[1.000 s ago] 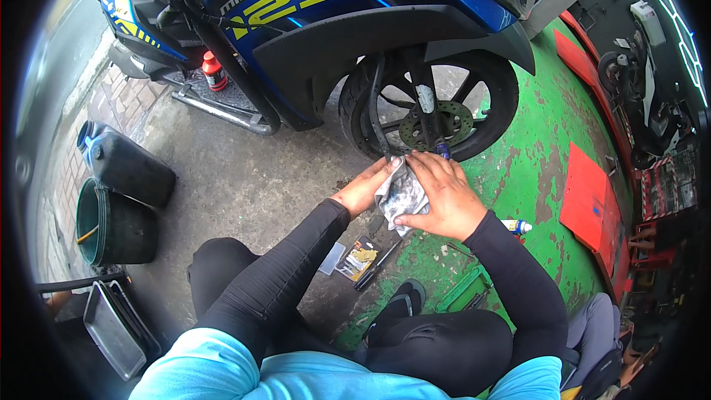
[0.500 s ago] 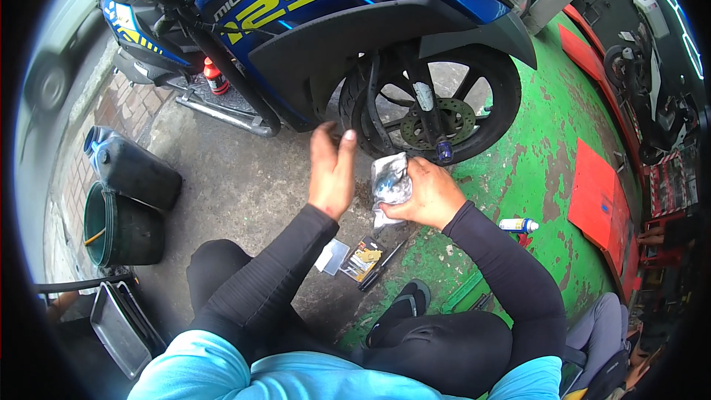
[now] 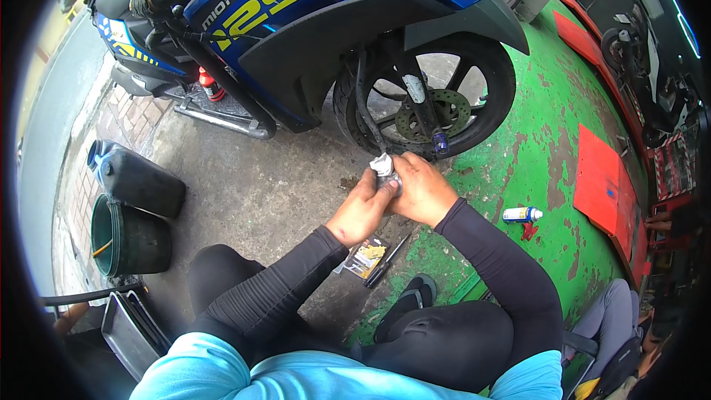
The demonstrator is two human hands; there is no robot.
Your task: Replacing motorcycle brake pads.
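Cloth (image 3: 382,166), white with grey smudges, sits mid-scene, bunched between both hands, on the near side of a wheel. Whether it wraps anything: cannot tell.

Left to right:

Far left, green bucket (image 3: 148,248), a yellow stick (image 3: 102,248) leaning inside. Dark jerrycan (image 3: 141,180) upright just beyond it. Near left, black trays (image 3: 122,337), tilted.

Farther back, red bottle (image 3: 212,87) on the footboard of a blue scooter (image 3: 296,48).

Centre: left hand (image 3: 359,211) closed in on the cloth, thumb laid along it, fingers bent. Nearer, a flat packet (image 3: 366,258) on grey concrete, slim black tool (image 3: 386,263) just beside its right edge. Right hand (image 3: 422,191) curled narrow around the cloth's right side, fingertips mostly hidden, touching the left hand. Beyond the hands, the scooter's front wheel (image 3: 501,100) with brake disc (image 3: 406,120); purple cap (image 3: 441,143) at the fork's lower end.

Right: spray can (image 3: 522,215) on its side on green floor (image 3: 544,170), small red piece (image 3: 529,232) just beside it. Farther right, red panel (image 3: 598,174). Near right, person in grey trousers (image 3: 603,326). Far right, second motorbike (image 3: 648,81).
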